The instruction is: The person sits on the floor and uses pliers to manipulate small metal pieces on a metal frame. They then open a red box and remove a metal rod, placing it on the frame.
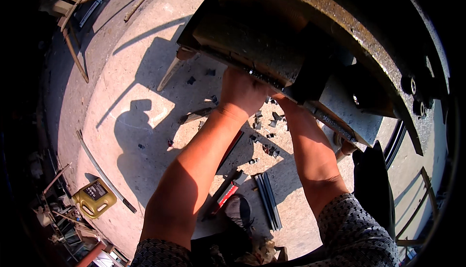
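Both my arms reach forward to the near lower edge of a heavy dark metal machine [252, 48] with a curved worn frame. My left hand [242, 92] is curled closed against that edge, and what its fingers hold is hidden. Close beside it, my right hand [277, 95] is mostly covered by the left hand and the machine, so its fingers do not show. Small dark cut metal scraps [275, 117] lie scattered on the concrete floor below my hands. Several long dark metal bars [267, 201] lie together between my forearms, nearer to me.
A red and white box [227, 195] lies near my shoe [239, 209]. At left are an olive jerrycan [95, 198] and a grey tube [104, 172]. A bent-legged stand [73, 12] is far left. Mixed clutter [63, 213] lines the left edge.
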A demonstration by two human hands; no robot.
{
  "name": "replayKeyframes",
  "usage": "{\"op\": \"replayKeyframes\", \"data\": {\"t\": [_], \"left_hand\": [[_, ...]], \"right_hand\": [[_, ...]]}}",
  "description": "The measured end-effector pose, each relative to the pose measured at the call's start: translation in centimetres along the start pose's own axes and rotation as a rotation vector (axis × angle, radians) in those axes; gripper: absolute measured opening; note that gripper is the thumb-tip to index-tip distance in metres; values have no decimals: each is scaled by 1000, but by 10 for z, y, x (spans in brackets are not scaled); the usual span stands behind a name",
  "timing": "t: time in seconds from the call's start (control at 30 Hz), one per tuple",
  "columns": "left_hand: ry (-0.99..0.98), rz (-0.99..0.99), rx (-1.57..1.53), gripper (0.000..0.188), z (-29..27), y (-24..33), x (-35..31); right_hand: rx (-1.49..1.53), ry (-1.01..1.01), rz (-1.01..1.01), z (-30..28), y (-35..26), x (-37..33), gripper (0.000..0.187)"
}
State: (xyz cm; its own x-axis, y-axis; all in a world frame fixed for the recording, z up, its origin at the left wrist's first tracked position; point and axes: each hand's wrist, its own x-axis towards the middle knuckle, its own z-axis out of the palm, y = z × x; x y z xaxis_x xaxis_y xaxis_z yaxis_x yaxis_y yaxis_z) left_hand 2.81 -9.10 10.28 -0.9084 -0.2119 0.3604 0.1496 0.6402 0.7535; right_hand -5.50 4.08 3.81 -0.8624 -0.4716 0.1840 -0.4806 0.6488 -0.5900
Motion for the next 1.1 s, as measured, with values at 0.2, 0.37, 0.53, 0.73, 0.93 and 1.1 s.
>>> {"op": "replayKeyframes", "data": {"t": [0.2, 0.37, 0.53, 0.73, 0.93, 1.1], "left_hand": [[65, -109, 3, 60, -3, 18, -2], [-28, 1, -22, 51, -11, -6, -1], [-231, 145, -126, 32, -41, -1, 2], [-292, 25, -263, 15, -46, -23, 2], [-227, -259, -392, 20, -33, -12, 5], [-63, 30, 73, 13, -30, -42, 11]], "right_hand": [[17, -48, -23, 1, 2, 6, 47], [33, -121, -79, -8, 0, 0, 46], [26, -158, -90, -22, 9, -9, 46], [38, -195, -112, -24, 5, -5, 46], [39, -234, -122, -30, 8, -9, 45], [47, -250, -132, -37, 7, -13, 45]]}}
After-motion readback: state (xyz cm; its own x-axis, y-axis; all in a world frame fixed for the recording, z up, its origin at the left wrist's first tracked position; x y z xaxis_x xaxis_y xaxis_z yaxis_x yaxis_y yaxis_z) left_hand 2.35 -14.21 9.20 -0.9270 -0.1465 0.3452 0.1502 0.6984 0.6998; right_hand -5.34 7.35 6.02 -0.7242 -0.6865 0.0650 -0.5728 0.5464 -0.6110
